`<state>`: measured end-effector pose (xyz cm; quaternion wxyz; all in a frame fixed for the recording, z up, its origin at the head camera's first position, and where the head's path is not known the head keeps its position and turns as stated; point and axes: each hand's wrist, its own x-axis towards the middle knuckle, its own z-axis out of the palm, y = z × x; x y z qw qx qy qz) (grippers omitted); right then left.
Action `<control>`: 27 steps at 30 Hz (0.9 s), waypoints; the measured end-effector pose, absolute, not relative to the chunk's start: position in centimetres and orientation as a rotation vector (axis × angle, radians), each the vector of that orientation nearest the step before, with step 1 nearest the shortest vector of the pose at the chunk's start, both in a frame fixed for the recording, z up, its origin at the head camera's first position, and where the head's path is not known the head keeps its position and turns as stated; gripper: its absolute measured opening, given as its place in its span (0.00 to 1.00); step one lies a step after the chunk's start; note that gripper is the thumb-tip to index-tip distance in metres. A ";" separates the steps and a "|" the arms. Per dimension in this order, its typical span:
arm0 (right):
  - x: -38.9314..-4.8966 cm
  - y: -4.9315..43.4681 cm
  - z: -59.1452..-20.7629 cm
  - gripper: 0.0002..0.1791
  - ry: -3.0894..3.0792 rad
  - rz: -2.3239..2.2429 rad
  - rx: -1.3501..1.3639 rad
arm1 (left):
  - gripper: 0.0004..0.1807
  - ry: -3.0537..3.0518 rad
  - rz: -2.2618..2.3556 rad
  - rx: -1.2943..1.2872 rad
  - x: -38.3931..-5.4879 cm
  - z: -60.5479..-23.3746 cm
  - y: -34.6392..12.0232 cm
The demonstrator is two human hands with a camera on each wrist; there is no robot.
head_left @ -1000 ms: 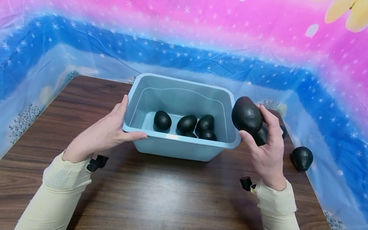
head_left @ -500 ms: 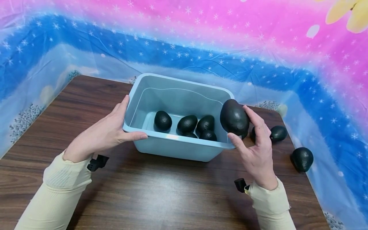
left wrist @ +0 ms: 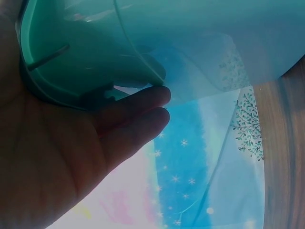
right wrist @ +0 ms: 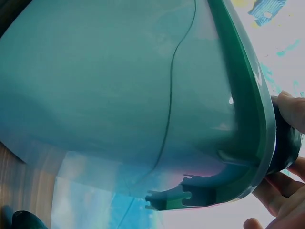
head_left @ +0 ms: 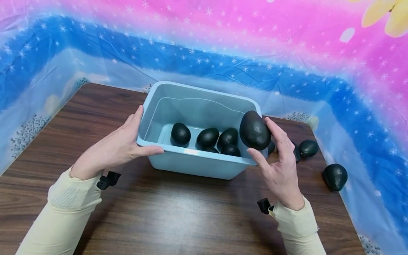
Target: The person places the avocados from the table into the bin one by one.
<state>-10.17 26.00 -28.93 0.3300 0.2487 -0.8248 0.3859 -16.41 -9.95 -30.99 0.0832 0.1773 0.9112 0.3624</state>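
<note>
A dark avocado is held by my right hand, thumb on its near side and fingers along its right, over the right end of a light blue plastic bin. In the right wrist view this avocado shows just past the bin's rim. My left hand grips the bin's left front corner, its thumb lying along the front rim. Seen from the left wrist, two fingers reach under the rim. Several avocados lie on the bin's floor, partly hidden by its front wall.
On the brown wooden table, several more avocados lie right of the bin, partly behind my right hand. One avocado sits at the table's right edge. A patterned pink and blue cloth hangs behind.
My right hand has carried the avocado leftward from beside the bin to over its right end. The left hand and the bin stay in place.
</note>
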 end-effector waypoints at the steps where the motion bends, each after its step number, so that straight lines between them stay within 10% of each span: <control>1: -10.2 26.0 -28.9 0.40 -2.159 1.012 0.651 | 0.65 2.722 1.072 0.527 -16.4 -30.9 -10.0; 27: -10.4 26.1 -29.6 0.40 -2.288 1.003 0.608 | 0.67 2.743 1.010 0.516 -16.2 -30.6 -9.9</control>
